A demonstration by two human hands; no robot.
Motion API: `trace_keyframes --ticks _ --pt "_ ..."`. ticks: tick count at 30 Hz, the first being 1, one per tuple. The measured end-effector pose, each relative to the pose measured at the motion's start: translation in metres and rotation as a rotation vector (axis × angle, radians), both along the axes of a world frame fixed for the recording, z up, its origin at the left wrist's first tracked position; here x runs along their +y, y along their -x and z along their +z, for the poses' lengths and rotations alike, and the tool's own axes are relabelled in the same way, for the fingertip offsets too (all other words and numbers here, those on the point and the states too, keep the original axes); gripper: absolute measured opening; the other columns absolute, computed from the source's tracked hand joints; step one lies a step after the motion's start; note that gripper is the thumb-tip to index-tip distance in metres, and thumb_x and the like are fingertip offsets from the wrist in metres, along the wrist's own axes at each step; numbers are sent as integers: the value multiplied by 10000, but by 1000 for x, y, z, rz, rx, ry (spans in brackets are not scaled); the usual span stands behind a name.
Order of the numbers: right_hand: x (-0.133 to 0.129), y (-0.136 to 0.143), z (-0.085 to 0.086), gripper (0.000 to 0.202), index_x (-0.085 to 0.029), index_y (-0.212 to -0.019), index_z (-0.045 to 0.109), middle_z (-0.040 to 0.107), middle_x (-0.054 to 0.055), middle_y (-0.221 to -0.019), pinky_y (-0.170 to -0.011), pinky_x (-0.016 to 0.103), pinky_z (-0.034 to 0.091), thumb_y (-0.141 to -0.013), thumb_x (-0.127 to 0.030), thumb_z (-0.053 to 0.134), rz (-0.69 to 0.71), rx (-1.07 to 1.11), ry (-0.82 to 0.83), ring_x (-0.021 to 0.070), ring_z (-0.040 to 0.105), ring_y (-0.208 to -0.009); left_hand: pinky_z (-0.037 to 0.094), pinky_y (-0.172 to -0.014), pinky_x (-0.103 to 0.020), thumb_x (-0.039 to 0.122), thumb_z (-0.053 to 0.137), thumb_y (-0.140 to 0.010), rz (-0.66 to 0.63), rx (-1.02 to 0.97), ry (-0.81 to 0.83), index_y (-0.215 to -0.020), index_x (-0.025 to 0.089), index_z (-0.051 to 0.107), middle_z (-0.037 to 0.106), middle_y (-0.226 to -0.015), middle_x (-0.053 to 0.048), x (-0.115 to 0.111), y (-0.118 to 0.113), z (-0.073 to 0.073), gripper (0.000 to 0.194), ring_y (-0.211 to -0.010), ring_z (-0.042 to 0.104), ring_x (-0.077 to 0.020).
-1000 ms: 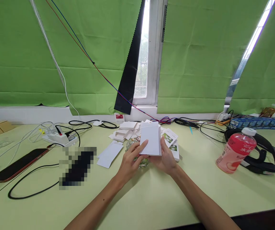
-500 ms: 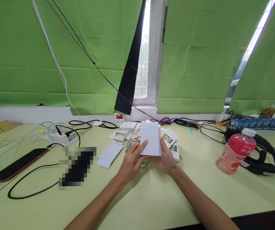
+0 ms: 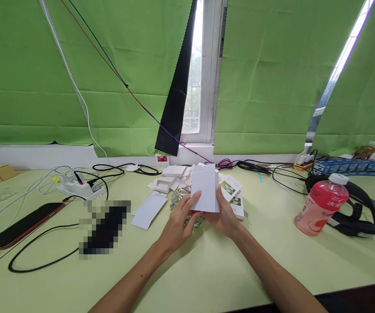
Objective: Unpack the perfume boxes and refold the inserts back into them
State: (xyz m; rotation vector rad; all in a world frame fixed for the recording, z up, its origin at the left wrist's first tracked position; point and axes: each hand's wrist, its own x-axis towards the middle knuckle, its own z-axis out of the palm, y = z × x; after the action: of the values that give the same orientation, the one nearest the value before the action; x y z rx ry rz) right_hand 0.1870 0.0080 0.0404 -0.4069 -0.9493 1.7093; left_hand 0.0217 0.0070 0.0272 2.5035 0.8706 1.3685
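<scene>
A flat white paper box is held upright between my two hands, its blank side toward me and several layers showing at the right edge. My left hand lays its fingers on the lower left of the box, with the thumb beneath. From the right and below, my right hand grips the same box. Clear glass-like pieces lie partly hidden behind my left hand. Flat white cartons rest to the left. White boxes with a flower print lie just behind my right hand.
A pile of white cartons lies at the back, near tangled black cables. Toward the right stand a pink drink bottle and a black headset. A power strip, a phone and a pixelated dark object occupy the left.
My left thumb has shifted slightly away from the box's lower edge. Both hands still hold the box in nearly the same place; the whole view has moved very slightly.
</scene>
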Motion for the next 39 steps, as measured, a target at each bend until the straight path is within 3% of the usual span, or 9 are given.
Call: trace_keyframes --ticks 5,15,21,31,39 --pt "-1 -1 0 616 -254 -1254 627 718 74 -1175 -887 421 562 -824 -693 587 -23 11 -10 273 658 -1083 542 -854 -323 187 480 -967 21 -9 7 -1503 331 281 524 -1369 -115 -2 -1 0 590 -1179 559 -221" --pt "0 -2 -1 595 -255 -1217 641 716 58 -1190 -895 396 565 -784 -663 663 -113 2 4 261 660 -1100 537 -845 -340 236 511 -955 50 -40 41 -1456 278 296 556 -1299 -122 -3 -2 -2 547 -1009 608 -195" --pt "-1 -2 1 601 -258 -1174 654 723 48 -1173 -886 383 571 -730 -658 719 -166 -17 6 261 660 -1101 505 -953 -402 223 514 -949 28 -65 30 -1450 288 299 476 -1381 -132 -2 -4 -3 549 -1204 531 -244" --pt "1 -2 -1 605 -225 -1160 649 729 61 -1131 -914 387 548 -738 -654 711 -219 -40 11 263 662 -1080 470 -1008 -439 189 497 -950 -14 -95 11 -1428 277 344 429 -1385 -134 -4 -5 1 509 -1290 437 -254" --pt "4 -2 -7 590 -207 -1181 630 712 102 -1115 -911 410 519 -781 -637 683 -318 -307 -312 299 645 -1078 419 -1059 -491 309 407 -990 -70 -194 82 -1432 256 359 414 -1419 -133 -4 0 0 448 -1294 437 -267"
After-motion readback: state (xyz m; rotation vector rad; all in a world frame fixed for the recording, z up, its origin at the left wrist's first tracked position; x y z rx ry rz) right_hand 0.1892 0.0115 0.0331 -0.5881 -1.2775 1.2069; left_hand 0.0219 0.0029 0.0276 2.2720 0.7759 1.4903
